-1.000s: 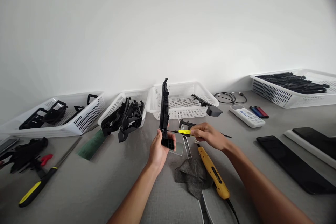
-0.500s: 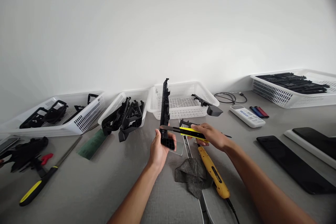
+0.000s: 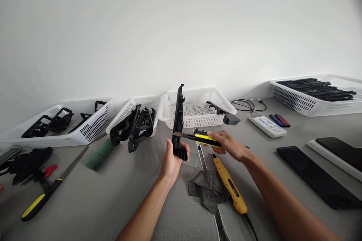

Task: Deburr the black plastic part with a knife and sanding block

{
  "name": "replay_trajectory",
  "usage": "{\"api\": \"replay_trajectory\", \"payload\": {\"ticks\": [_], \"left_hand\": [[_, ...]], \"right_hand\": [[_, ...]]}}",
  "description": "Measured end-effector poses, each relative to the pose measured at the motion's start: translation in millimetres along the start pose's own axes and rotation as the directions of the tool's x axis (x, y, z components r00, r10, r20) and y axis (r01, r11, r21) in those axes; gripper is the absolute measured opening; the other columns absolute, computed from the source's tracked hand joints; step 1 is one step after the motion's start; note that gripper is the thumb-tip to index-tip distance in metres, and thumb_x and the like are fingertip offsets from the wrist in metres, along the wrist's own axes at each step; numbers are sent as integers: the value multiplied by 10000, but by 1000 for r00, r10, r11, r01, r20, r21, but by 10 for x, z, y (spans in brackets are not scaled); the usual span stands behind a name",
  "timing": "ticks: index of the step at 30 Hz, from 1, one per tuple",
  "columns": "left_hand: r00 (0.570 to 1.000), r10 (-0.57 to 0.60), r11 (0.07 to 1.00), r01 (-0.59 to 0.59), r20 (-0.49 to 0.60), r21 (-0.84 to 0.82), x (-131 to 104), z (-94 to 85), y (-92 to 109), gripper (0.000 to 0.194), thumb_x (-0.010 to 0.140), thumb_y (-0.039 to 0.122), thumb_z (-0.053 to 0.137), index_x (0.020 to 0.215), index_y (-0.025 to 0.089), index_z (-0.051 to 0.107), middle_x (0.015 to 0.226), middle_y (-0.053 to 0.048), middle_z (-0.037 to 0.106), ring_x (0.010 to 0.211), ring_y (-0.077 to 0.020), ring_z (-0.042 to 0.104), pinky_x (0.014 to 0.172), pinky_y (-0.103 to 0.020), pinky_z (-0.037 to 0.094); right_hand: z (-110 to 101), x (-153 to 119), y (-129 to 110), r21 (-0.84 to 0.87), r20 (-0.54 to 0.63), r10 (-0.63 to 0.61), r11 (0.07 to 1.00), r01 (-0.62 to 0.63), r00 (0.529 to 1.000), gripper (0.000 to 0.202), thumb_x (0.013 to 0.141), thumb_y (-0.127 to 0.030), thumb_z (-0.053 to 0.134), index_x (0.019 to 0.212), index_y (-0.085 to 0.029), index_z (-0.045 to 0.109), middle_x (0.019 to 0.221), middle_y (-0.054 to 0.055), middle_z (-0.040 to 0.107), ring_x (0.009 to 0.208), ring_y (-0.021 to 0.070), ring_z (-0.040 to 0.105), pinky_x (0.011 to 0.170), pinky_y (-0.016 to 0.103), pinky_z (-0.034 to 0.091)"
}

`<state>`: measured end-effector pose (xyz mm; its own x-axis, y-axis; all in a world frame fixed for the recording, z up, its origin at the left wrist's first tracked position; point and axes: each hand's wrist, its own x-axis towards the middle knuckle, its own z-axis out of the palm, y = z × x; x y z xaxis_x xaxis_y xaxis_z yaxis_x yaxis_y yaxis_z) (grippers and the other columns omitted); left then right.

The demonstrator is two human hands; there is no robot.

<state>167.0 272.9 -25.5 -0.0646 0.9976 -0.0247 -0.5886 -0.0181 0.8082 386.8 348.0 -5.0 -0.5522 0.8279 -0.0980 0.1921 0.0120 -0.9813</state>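
Observation:
My left hand (image 3: 171, 163) is closed around the lower end of a long black plastic part (image 3: 178, 115), which stands nearly upright with its ribbed end at the bottom. In my right hand (image 3: 226, 142) is a utility knife (image 3: 207, 140) with a yellow and black handle. Its brownish blade points left and lies across the black part, just above my left thumb. Behind the knife, a caliper (image 3: 201, 156) is partly hidden. A yellow corded tool (image 3: 230, 184) and a crumpled dark grey cloth (image 3: 207, 190) lie below my right hand.
White baskets (image 3: 195, 121) stand along the wall, several holding black parts (image 3: 145, 122). A file (image 3: 46, 199) lies at left near a green plate (image 3: 98, 155). At right are a white scale-like device (image 3: 266, 125), coloured markers (image 3: 279, 120) and a black slab (image 3: 316, 177). Another person's hand shows at the left edge.
The knife blade has shifted slightly upward along the part, and the part's top has tipped a little right. At the far left, the other person's hand has moved down from a dark part.

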Motion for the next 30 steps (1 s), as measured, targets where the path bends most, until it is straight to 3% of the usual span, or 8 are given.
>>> {"api": "replay_trajectory", "payload": {"ticks": [4, 6, 9, 13, 17, 22, 27, 30], "left_hand": [[1000, 17, 1000, -17, -5, 1, -8, 10, 2, 671, 910, 718, 616, 1248, 140, 652, 734, -53, 688, 616, -177, 593, 539, -276, 474], [1000, 5, 1000, -5, -10, 0, -8, 11, 1, 676, 901, 721, 626, 1238, 136, 653, 729, -53, 688, 611, -175, 590, 533, -273, 469], [1000, -6, 1000, 6, -8, -1, 1, 4, -1, 681, 891, 728, 634, 1222, 133, 662, 719, -52, 685, 607, -175, 588, 530, -273, 466], [1000, -14, 1000, 14, -4, 4, 9, -6, -6, 677, 889, 745, 619, 1113, 111, 697, 735, -70, 691, 603, -170, 590, 529, -274, 460], [999, -11, 999, 9, -45, -39, -3, 1, -1, 726, 889, 738, 630, 1280, 127, 656, 736, -58, 693, 618, -181, 612, 535, -278, 459], [998, -6, 999, 4, -58, -42, -14, 0, 2, 792, 875, 773, 608, 1307, 112, 656, 727, -63, 691, 610, -184, 607, 535, -289, 460], [997, -17, 999, 14, -74, -47, 3, -28, -5, 770, 864, 761, 639, 1292, 121, 664, 725, -54, 681, 623, -184, 610, 545, -284, 456], [999, 0, 1000, -1, -47, -23, 5, -22, 4, 722, 887, 747, 622, 1231, 115, 684, 725, -56, 675, 608, -173, 581, 545, -281, 455]], "right_hand": [[1, 8, 12, -15, 62, 37, 999, -36, 997, 655, 935, -746, 515, 783, -140, 714, 451, -33, 451, 441, 114, 344, 524, 296, 274], [0, 22, 28, -46, -22, -1, 999, 0, 1000, 667, 940, -761, 494, 715, -159, 670, 458, -35, 431, 453, 111, 327, 527, 298, 261], [14, 35, 40, -137, -136, -160, 980, 141, 978, 628, 947, -730, 535, 659, -179, 620, 547, -12, 484, 520, 122, 370, 555, 299, 278], [64, 21, 21, -210, -118, -282, 944, 254, 952, 465, 887, -648, 697, 927, -188, 756, 813, 41, 673, 657, 162, 493, 584, 288, 323], [74, 10, 7, -148, -55, -249, 960, 239, 967, 485, 866, -656, 712, 912, -178, 784, 799, 53, 677, 674, 170, 519, 595, 292, 356], [56, 11, -15, -132, -57, -170, 978, 161, 984, 542, 840, -707, 699, 760, -172, 715, 691, 5, 567, 625, 134, 441, 580, 279, 306], [49, -44, -94, -34, 185, -69, 996, 77, 980, 510, 746, -665, 800, 817, -189, 630, 666, -42, 517, 587, 104, 369, 556, 261, 250], [30, -63, -88, 36, 154, -52, 998, 47, 987, 453, 843, -627, 726, 834, -182, 641, 611, -35, 534, 543, 110, 408, 555, 273, 305]]}}
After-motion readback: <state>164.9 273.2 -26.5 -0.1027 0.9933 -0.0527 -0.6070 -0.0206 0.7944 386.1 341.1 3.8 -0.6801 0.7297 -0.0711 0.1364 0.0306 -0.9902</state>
